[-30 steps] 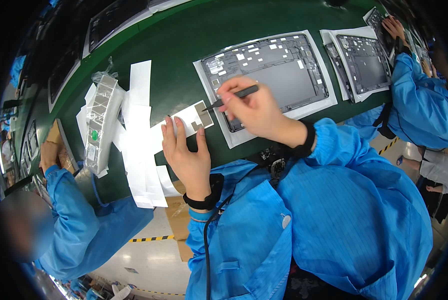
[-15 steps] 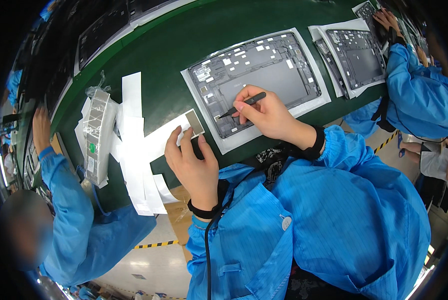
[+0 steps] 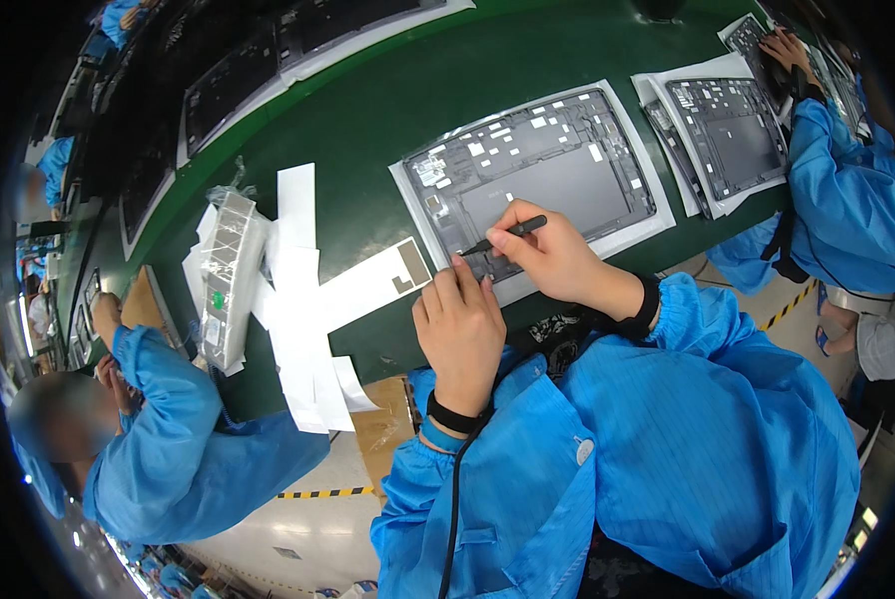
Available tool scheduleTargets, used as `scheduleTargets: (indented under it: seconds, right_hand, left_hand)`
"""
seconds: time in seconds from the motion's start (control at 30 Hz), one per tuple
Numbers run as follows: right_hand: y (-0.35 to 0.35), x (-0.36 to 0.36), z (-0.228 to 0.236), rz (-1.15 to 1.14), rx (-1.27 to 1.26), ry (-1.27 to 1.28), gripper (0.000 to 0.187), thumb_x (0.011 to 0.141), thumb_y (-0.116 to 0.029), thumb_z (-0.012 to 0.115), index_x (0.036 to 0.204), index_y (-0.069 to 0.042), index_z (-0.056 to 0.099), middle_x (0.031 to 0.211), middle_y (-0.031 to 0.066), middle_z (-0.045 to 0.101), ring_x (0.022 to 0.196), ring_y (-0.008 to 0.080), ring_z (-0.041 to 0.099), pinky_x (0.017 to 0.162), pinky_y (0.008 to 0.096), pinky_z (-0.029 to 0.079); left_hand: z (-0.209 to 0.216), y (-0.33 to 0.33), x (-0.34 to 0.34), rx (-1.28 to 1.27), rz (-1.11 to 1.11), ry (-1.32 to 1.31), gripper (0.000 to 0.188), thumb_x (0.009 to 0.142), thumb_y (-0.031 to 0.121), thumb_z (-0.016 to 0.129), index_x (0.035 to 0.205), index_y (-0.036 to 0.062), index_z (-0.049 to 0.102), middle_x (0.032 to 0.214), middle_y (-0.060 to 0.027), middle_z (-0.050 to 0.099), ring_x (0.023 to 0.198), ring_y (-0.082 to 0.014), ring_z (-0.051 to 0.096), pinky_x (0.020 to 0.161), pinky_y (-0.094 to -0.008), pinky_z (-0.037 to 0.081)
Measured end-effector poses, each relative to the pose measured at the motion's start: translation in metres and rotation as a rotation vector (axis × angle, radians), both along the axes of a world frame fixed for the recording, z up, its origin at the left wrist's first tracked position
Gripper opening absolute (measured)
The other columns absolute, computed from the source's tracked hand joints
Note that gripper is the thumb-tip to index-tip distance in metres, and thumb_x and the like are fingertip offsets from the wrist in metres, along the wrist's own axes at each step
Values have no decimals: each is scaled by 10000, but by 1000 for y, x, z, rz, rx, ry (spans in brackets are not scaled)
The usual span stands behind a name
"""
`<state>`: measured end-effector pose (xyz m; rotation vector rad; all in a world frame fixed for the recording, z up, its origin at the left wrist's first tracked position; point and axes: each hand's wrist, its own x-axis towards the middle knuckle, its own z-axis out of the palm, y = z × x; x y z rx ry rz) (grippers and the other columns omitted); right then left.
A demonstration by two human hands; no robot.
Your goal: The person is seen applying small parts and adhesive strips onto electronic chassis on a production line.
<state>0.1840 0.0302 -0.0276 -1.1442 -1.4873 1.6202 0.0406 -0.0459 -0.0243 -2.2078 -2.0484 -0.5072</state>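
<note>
The fingers (image 3: 449, 292) are brightly, evenly lit. Left of them, white paper strips (image 3: 302, 339) are nearly washed out and clear plastic wrap (image 3: 226, 290) is flecked with glints; farther left, a co-worker's head (image 3: 63, 414) is blurred. Far around them, outlines are bent and darkened.

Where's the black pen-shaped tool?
Head view, just right of centre: tool in right hand, tip by lower-left corner of tablet shell, beside left hand.
</note>
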Motion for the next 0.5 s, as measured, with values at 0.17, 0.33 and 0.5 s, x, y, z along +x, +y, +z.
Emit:
scheduleTargets:
  seconds: [0.17, 0.33, 0.5]
  right_hand:
    - [3, 3, -8, -275, 96, 145, 208, 986, -210, 548, 872, -36, 547, 699, -12, 532, 642, 45, 462, 575, 218, 396]
    - [5, 5, -9, -273, 35, 293, 182, 987, -193, 541, 881, -44, 546, 709, -5, 551, 638, 39, 453, 572, 206, 383]
    - [7, 10, -13, -281, -70, 367, 170, 985, -183, 539, 879, -50, 546, 711, 4, 566, 626, 36, 445, 566, 193, 369]
  left_hand:
    - [4, 4, 2, -4, 4, 82, 324, 860, 204, 631, 1101, -12, 658, 852, -58, 545, 782, -220, 542, 674, -344, 415]
    - [9, 4, 4, 16, 5, 177, 306, 855, 199, 639, 1086, 0, 667, 808, -51, 548, 757, -210, 548, 677, -338, 421]
    - [12, 3, 6, 52, 39, 115, 317, 837, 204, 653, 1086, 9, 673, 822, -60, 562, 738, -221, 556, 649, -341, 425]
